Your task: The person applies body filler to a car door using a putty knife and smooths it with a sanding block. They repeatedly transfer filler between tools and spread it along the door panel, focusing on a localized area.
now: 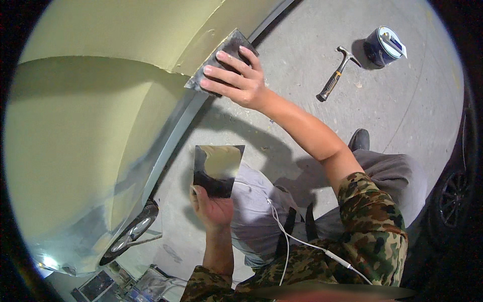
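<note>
My right hand (234,80) presses a dark flat putty spreader (240,43) against the lower edge of a car body panel (70,110) coated in yellowish filler. Its fingers lie spread over the spreader's back, and the thumb is hidden. A ridge of filler (193,53) runs up the panel beside the spreader. Lower down, my left hand (214,206) grips a second dark plate (214,189) by its bottom end, thumb at the left edge. A smear of yellowish putty (221,161) covers the upper part of that plate, which is apart from the car.
On the grey floor (302,55) at right lie a claw hammer (334,78) and a dark blue can (375,50) with a tool on its top. The car's wheel (132,234) is at lower left. A white cable (287,234) hangs across my lap. Another wheel (453,196) shows far right.
</note>
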Available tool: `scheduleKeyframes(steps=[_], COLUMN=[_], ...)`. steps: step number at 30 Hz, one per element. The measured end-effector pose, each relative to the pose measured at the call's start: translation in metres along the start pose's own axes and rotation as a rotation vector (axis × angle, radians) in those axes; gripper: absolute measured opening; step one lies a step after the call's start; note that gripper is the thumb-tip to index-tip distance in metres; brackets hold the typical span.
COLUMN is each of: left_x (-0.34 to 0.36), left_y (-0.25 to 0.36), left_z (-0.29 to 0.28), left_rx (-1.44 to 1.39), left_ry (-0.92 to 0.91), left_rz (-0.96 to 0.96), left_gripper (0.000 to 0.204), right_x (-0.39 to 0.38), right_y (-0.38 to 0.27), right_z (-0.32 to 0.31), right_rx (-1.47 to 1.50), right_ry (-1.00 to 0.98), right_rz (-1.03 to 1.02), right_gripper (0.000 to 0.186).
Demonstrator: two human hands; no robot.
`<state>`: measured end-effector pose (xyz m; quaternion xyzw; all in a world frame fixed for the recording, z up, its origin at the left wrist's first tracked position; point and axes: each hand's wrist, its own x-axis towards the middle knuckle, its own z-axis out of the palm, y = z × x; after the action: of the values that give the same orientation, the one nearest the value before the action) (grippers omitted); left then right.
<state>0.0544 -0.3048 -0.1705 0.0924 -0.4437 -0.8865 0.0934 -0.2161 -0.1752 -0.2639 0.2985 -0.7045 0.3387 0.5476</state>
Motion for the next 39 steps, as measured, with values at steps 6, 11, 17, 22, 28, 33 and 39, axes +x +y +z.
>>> scheduleKeyframes(steps=[6, 11, 17, 22, 28, 33, 39], left_x=[-0.003, 0.002, -0.001, 0.0, 0.004, 0.005, 0.007], left_y=[-0.001, 0.0, -0.003, -0.003, -0.003, -0.002, 0.0], left_z=[-0.003, 0.002, 0.004, 0.002, 0.0, -0.009, -0.014], left_rx=[0.106, 0.072, 0.035, 0.089, 0.069, 0.084, 0.117], left_ry=[0.127, 0.065, 0.09, 0.101, 0.089, 0.159, 0.149], left_rz=[0.009, 0.003, -0.009, 0.004, 0.002, -0.022, -0.024], left_gripper=[0.054, 0.054, 0.053, 0.054, 0.056, 0.057, 0.058], right_x=[0.048, 0.04, 0.014, 0.048, 0.053, 0.034, 0.007], right_y=[-0.006, 0.004, 0.006, 0.009, 0.011, 0.005, 0.002], right_z=[-0.013, 0.013, -0.006, -0.023, -0.009, 0.0, 0.012], right_rx=[0.028, 0.045, 0.012, -0.004, 0.026, 0.032, 0.046], right_ry=[0.142, 0.094, -0.019, 0.058, 0.01, -0.03, -0.048], right_rz=[-0.052, -0.068, -0.053, -0.08, -0.045, -0.021, -0.013], right_gripper=[0.027, 0.029, 0.036, 0.031, 0.034, 0.036, 0.038])
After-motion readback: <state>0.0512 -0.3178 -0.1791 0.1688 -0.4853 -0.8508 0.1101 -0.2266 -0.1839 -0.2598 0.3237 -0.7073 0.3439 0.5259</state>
